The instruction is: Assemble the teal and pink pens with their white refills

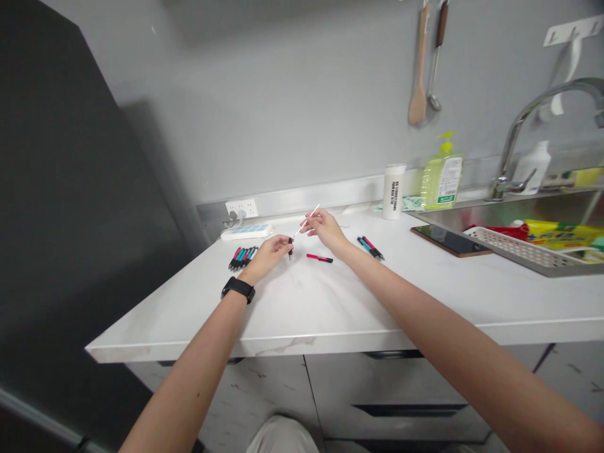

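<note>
Two bare hands at work over a white marble-look table (330,308) — left grip (268,257) clenched on a short black pen part (290,248), right grip (321,228) pinching a thin white refill tube (309,218) along its upper half. Tube slanting down and left from the right grip, lower tip at or almost at the top of the black part; actual contact too small to tell from the head view. Both pieces held over the middle of the table, well in from its near edge, hands close together and turned toward each other. Short, steady span between the two holds, a sound way of keeping slim parts in line. Straight sighting along the tube and gentle pressure — likely the safest handling for so thin a piece.

Close by on the table: a tight row of black pens with pink and teal trim (243,258) just beside the left grip, a lone pink-and-black pen (319,257) lying in front of the right grip, a small cluster of similar pens (370,248) farther right. Black watch strap (238,289) on the left wrist. At far left, a white power strip (246,232) below a wall socket (241,208). At far right, a white cup (393,192), a green pump bottle of dish soap (442,173), a dark tablet (448,241) and a steel sink (509,211) holding a white plastic rack (528,248).
</note>
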{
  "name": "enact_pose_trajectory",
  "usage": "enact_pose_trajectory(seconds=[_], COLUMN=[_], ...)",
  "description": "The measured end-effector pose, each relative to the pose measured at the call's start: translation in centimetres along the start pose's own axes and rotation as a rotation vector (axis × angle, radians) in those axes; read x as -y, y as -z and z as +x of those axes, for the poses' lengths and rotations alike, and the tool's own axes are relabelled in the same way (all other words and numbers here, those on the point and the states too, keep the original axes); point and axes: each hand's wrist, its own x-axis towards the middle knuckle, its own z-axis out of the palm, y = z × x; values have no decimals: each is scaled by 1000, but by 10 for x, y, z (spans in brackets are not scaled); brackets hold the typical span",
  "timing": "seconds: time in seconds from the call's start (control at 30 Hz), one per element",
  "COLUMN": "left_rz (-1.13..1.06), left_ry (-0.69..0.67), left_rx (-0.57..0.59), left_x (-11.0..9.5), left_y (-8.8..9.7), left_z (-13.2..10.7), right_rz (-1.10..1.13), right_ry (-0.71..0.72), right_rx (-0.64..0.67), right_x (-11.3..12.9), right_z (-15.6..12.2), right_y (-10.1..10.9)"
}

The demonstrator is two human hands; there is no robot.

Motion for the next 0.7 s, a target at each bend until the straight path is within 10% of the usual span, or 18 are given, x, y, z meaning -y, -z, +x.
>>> enact_pose_trajectory(seconds=[0.7], left_rz=[27], left_ry=[20], left_rx=[4], left_x=[5], left_y=[4], left_z=[1], right_rz=[-91], right_ry=[-34], right_rx=[48], right_x=[5], right_z=[-6], right_y=[1])
